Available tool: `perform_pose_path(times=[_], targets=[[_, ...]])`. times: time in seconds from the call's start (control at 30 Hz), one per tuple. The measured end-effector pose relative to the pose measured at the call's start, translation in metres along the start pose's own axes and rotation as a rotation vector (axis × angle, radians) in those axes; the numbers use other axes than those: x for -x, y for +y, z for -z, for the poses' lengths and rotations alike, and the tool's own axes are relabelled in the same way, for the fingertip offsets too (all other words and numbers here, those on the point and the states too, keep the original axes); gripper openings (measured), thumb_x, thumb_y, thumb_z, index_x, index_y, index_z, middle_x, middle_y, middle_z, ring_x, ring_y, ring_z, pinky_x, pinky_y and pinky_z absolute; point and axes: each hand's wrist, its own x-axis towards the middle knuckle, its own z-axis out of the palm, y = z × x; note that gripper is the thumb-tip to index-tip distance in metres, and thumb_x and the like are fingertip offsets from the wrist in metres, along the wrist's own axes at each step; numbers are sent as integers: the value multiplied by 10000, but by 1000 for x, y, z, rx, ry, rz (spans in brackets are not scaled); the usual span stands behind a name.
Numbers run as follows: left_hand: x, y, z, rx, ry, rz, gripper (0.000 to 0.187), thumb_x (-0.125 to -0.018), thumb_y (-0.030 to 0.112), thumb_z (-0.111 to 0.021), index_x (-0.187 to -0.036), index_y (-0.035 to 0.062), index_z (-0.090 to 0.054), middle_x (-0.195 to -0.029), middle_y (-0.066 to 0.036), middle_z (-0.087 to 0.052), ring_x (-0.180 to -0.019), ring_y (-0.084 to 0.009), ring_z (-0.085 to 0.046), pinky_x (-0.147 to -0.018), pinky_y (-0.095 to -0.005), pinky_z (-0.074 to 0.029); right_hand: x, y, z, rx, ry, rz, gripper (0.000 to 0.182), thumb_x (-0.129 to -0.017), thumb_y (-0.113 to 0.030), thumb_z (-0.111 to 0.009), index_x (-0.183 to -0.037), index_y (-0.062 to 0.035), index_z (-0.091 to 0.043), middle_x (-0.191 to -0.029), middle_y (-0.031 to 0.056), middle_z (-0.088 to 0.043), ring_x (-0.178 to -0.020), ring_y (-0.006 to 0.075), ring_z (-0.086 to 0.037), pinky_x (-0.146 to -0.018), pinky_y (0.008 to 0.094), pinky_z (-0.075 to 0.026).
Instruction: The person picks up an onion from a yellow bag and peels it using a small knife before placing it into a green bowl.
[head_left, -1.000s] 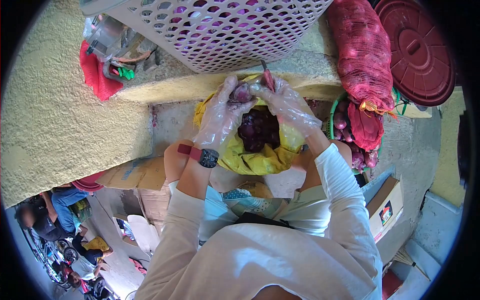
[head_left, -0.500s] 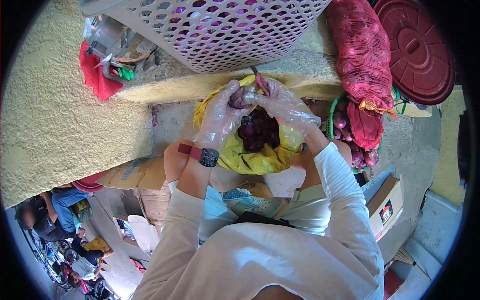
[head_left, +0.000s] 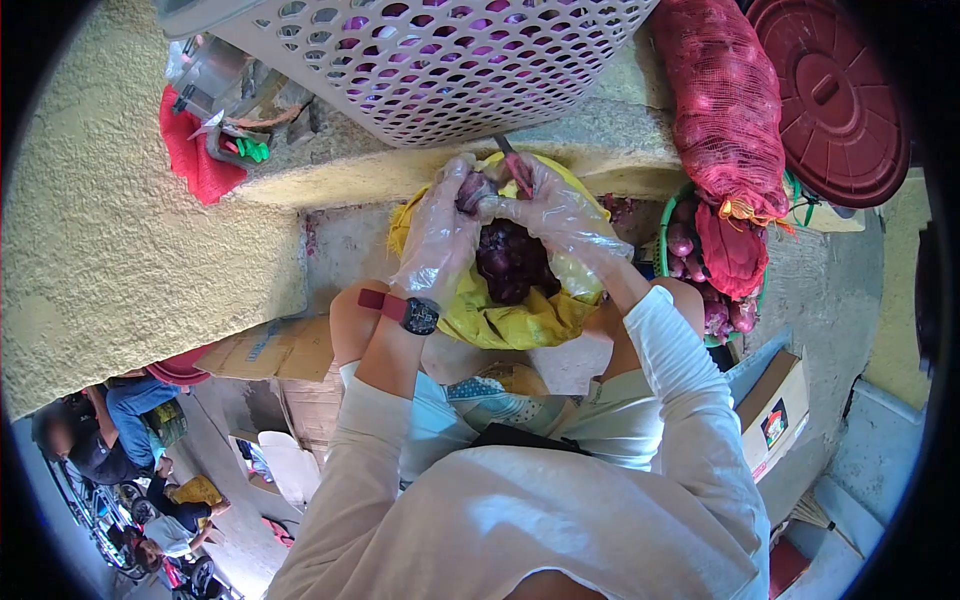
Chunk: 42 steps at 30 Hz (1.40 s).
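Both hands wear clear plastic gloves above a yellow sack (head_left: 510,325) holding dark purple onions (head_left: 512,262). My left hand (head_left: 442,222) is closed around a purple onion (head_left: 474,190) over the sack's left rim. Close beside it, my right hand (head_left: 555,212) grips a knife (head_left: 516,168) with a reddish handle; its dark end points up toward the crate. The fingertips of my right hand meet the onion, and part of the onion is hidden by the fingers.
A pale perforated crate (head_left: 470,75) of onions stands ahead on a ledge. Right are a red mesh sack (head_left: 722,100), a green basket (head_left: 662,240) with onions and a dark red lid (head_left: 828,95). Cardboard (head_left: 270,350) lies left. People (head_left: 95,440) sit at lower left.
My right hand and the knife have shifted slightly left and down. The onion stays in my left hand, almost in the same place.
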Motion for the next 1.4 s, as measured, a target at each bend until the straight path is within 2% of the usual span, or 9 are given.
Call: perform_pose_path(times=[0.27, 0.37, 0.43, 0.53, 0.87, 1.07, 1.13, 1.27, 1.4], targets=[[11, -3, -13, -230, -41, -106, 231, -1058, 234, -598, -1206, 58, -616, -1019, -61, -650, -924, -158, -620, -867, -337, -525, 5, -28, 3, -42, -22, -211, 607, -859, -393, -839, -1253, 23, -635, -1097, 73, -664, -985, 122, -577, -893, 288, -465], [11, -6, -7, -474, -45, -220, 220, -1056, 250, -601, -1182, 69, -608, -1028, -42, -631, -942, -141, -606, -888, -318, -508, 8, -23, 5, -22, 47, -189, 475, -888, -383, -809, -1114, 16, -682, -885, 28, -642, -773, 99, -546, -702, 295, -458], [11, -6, -7, -638, -48, -297, 214, -1055, 260, -603, -1166, 77, -602, -1035, -28, -618, -954, -130, -596, -903, -305, -496, 10, -31, 11, -19, -65, -280, 408, -915, -408, -763, -967, -9, -690, -680, -34, -532, -584, 84, -446, -531, 313, -352], [15, -2, -14, -406, -70, -135, 207, -1055, 251, -601, -1171, 80, -606, -1036, -28, -620, -944, -135, -598, -902, -315, -503, 13, -33, 10, 102, -71, -222, 423, -935, -441, -721, -877, -26, -662, -595, -59, -435, -503, 72, -357, -466, 327, -247], [-4, -1, 5, -158, 82, -84, 219, -1050, 228, -608, -1191, 61, -618, -1075, -81, -645, -960, -193, -618, -841, -380, -535, 20, -34, 6, 283, -127, -303, 381, -977, -464, -687, -882, -108, -589, -623, -84, -413, -520, 50, -348, -483, 267, -267], [-9, 10, 6, 216, 196, -38, 303, -1068, 279, -572, -1189, 2, -582, -1095, -137, -640, -1018, -294, -629, -924, -455, -560, 36, -53, -3, 82, -182, -392, 409, -940, -454, -744, -879, -90, -567, -622, -84, -410, -526, 63, -358, -486, 284, -260], [-8, 8, 4, 161, 234, -59, 351, -1083, 320, -527, -1211, -6, -557, -1135, -187, -631, -1043, -333, -631, -967, -477, -556, 34, -36, 0, 7, -172, -399, 335, -901, -364, -800, -955, -55, -681, -673, -55, -514, -580, 75, -410, -536, 298, -328], [-6, 12, 1, 111, 247, 20, 424, -1093, 386, -480, -1223, -12, -543, -1158, -215, -621, -1069, -345, -630, -961, -489, -554, 21, -2, -2, -75, -153, -284, 348, -896, -355, -810, -1019, -50, -695, -762, -40, -569, -681, 68, -474, -622, 281, -392], [-11, 19, 31, 171, 116, 192, 463, -1093, 457, -436, -1236, 29, -542, -1163, -187, -632, -970, -319, -653, -788, -472, -588, 18, -13, -6, -252, -61, -186, 412, -887, -315, -819, -1149, -26, -687, -1020, 14, -676, -931, 86, -582, -849, 259, -466]])
